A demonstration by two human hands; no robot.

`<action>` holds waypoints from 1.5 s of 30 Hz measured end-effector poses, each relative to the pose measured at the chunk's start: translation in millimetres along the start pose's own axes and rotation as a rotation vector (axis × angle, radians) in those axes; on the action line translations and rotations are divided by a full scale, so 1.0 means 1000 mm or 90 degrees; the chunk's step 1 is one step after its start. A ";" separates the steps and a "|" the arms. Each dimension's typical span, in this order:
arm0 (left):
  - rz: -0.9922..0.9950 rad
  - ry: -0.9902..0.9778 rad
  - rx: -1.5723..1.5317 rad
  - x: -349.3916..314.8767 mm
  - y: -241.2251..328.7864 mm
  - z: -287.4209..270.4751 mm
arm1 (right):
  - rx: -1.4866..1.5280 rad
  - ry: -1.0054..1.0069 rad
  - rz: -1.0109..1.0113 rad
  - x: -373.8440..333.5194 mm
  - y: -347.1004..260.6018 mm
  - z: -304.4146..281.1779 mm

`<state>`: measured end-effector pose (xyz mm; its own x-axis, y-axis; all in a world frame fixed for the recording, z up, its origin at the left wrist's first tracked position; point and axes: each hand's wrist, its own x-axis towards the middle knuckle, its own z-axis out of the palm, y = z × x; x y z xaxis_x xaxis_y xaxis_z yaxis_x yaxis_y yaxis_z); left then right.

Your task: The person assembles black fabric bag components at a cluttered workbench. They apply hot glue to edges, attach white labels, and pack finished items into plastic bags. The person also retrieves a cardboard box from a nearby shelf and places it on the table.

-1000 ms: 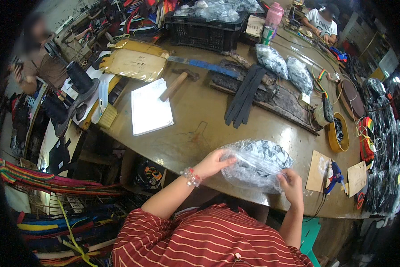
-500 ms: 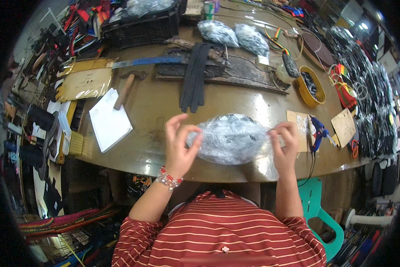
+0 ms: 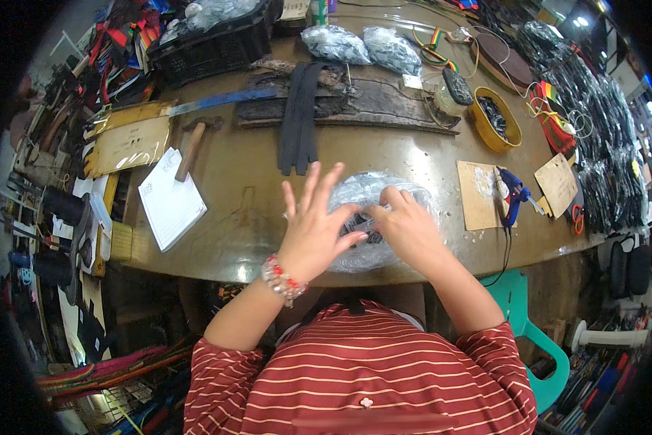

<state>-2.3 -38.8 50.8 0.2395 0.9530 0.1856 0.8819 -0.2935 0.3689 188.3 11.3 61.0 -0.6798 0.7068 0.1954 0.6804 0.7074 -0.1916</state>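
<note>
We lay our left hand [image 3: 317, 230] with fingers spread on the clear plastic bag [image 3: 373, 221], while our right hand [image 3: 407, 230] pinches its top. The bag rests on the bench [image 3: 253, 188] directly beneath our fingers, with black strips [image 3: 299, 116] lying beyond them.

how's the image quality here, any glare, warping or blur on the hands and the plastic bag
Head view: strong fisheye warp, the table edge bows and the corners go black; overhead light glares off the clear plastic bag and the varnished top; left hand and right hand look sharp, with no obvious motion blur.
</note>
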 end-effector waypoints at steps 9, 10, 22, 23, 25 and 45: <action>0.140 0.038 0.026 0.013 -0.014 0.007 | -0.090 -0.090 0.040 0.000 0.014 -0.030; 0.175 0.025 0.062 0.014 -0.014 0.008 | -0.044 -0.069 0.026 0.000 0.010 -0.030; 0.182 -0.010 0.004 0.036 -0.009 -0.021 | 0.446 -0.126 0.157 0.019 -0.009 0.000; 0.164 -0.034 -0.029 0.036 -0.009 -0.020 | 0.391 -0.140 0.109 0.016 -0.010 0.004; 0.146 -0.111 -0.080 0.032 -0.010 -0.015 | 0.297 -0.180 0.091 0.009 -0.013 0.011; 0.327 0.377 -0.656 0.060 0.020 -0.061 | 0.528 0.096 0.294 -0.004 -0.006 0.000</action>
<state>5.1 7.6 125.1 0.0065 0.6134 0.7898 -0.0375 -0.7891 0.6132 186.6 4.6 61.0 -0.3110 0.9495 0.0404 0.4230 0.1764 -0.8888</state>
